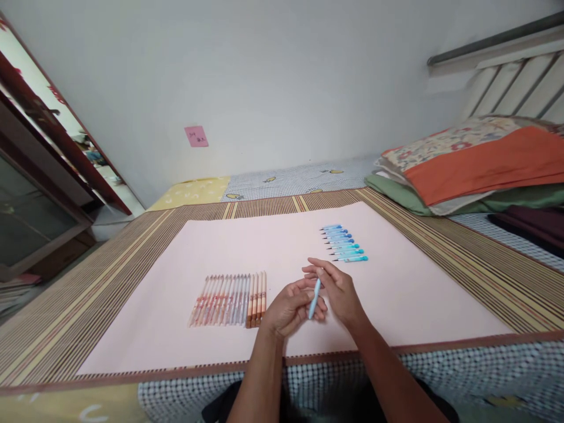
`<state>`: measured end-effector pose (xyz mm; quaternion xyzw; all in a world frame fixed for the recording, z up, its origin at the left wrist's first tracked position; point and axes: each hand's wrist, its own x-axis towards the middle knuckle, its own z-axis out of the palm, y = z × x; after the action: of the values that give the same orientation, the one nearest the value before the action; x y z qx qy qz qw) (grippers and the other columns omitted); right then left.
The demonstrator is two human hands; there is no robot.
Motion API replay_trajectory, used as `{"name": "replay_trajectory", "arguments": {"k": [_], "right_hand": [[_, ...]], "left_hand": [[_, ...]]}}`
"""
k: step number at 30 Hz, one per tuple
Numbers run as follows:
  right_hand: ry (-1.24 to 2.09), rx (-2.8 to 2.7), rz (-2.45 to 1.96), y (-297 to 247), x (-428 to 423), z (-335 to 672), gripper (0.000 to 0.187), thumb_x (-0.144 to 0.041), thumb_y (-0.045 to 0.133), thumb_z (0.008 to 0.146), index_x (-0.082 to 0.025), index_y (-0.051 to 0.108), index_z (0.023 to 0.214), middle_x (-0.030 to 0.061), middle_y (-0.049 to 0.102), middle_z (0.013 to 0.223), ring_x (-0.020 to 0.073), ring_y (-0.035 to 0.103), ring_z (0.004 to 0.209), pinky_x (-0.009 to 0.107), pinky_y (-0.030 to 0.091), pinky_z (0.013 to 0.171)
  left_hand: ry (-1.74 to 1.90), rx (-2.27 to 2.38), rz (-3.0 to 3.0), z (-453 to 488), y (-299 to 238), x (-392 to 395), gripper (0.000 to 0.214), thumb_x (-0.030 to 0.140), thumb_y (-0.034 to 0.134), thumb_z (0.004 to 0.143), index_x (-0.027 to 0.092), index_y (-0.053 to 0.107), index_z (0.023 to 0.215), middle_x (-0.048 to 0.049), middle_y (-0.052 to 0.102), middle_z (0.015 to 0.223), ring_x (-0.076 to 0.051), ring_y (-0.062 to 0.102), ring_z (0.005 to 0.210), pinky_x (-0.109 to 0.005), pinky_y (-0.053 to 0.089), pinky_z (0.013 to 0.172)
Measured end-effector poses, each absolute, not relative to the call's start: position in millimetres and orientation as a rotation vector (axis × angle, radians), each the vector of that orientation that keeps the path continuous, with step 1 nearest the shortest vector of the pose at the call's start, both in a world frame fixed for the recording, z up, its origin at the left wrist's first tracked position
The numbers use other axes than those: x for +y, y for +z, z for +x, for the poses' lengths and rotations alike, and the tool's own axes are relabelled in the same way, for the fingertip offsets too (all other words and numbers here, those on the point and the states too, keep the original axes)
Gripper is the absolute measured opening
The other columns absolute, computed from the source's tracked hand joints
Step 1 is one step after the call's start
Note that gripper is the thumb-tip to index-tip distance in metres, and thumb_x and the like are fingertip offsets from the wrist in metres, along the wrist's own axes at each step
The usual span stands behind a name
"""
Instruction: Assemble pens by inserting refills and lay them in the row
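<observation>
A light blue pen [314, 299] is held upright at a slant between my two hands, above the pink sheet [176, 352]. My left hand [288, 305] grips its lower part, thumb against the barrel. At its upper end, the thumb and fingers of my right hand [339, 289] close on it. To the left of my left hand lies a row of slim pens [222, 299] with pale, patterned barrels. Beside them are several orange-and-brown pens [257, 299], partly next to my wrist. Beyond my right hand, several blue and teal pencils [342, 243] lie in a slanted column, tips pointing left.
Under the sheet is a striped mat [145, 252] on a bed. Folded bedding [480, 164] is piled at the right, with dark folded cloth [529, 229] nearby. A pink note [196, 136] sticks to the wall behind. A doorway stands at the far left.
</observation>
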<state>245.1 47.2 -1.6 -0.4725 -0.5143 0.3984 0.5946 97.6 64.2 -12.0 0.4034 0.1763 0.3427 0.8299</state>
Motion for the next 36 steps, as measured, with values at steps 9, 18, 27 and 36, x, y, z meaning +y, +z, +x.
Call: {"name": "replay_trajectory", "arguments": {"k": [9,18,27,36], "right_hand": [[0.942,-1.163,-1.131,0,46,241,0.042,-0.052,0.054,0.093,-0.022,0.065,0.120,0.0110,0.075,0.107,0.0235,0.070,0.089,0.034,0.058,0.070],[1.060,-1.144,-1.066,2,43,230,0.041,-0.056,0.056,0.091,-0.021,0.069,0.106,0.0121,0.074,0.112,0.0079,0.049,0.040,0.025,0.045,0.036],[1.016,-1.199,-0.998,12,43,227,0.059,-0.056,0.051,0.095,-0.025,0.048,0.145,0.0130,0.069,0.126,0.0191,0.069,0.077,0.034,0.059,0.066],[0.278,-1.468,-1.626,-30,62,303,0.023,-0.027,0.051,0.089,-0.020,0.069,0.101,0.0100,0.071,0.105,0.0244,0.066,0.092,0.039,0.049,0.085]], "left_hand": [[0.764,0.422,0.846,98,-11,67,0.033,0.029,0.080,0.075,0.009,0.068,0.099,-0.0085,0.072,0.077,-0.013,0.065,0.053,-0.023,0.050,0.055],[0.810,0.468,0.820,97,-10,64,0.034,0.028,0.082,0.072,0.009,0.067,0.096,-0.0075,0.070,0.075,-0.012,0.062,0.054,-0.024,0.048,0.057],[0.921,0.571,0.987,85,1,70,0.026,0.025,0.069,0.076,0.012,0.069,0.099,-0.0046,0.067,0.076,-0.009,0.053,0.055,-0.023,0.031,0.052],[0.991,1.128,1.326,55,-3,82,0.024,0.036,0.071,0.073,0.017,0.063,0.086,0.0072,0.045,0.059,-0.008,0.035,0.053,-0.023,0.024,0.054]]}}
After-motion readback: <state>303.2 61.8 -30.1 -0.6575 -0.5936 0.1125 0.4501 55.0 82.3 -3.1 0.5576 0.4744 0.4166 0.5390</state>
